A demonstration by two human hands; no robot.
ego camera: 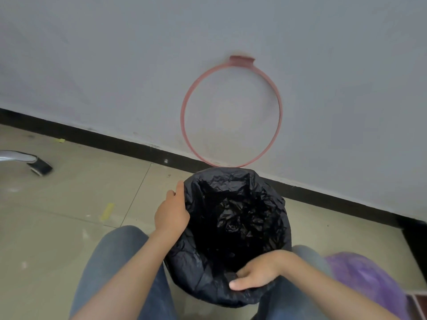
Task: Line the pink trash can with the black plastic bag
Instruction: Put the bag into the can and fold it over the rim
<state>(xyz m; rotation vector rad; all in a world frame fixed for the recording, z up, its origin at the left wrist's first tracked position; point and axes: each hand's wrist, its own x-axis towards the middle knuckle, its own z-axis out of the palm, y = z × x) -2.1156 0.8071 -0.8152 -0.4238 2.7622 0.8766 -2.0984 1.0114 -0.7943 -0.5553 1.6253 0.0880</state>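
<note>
The black bag [233, 218] sits open over the mouth of the pink trash can, which is hidden under it, and the pink ring [231, 112] leans on the wall just behind the bag. The left hand [172, 213] rests on the bag's left side with its thumb straight up along the rim. Its fingers are hidden, so I cannot tell if they grip. The right hand [256, 273] pinches the bag's near edge, with fingers curled inside and thumb outside.

Plain indoor room, probably an office: beige floor tiles [57, 204], bare white wall [115, 54], black skirting board [115, 145], chromed chair leg [23, 158] (black end cap).
</note>
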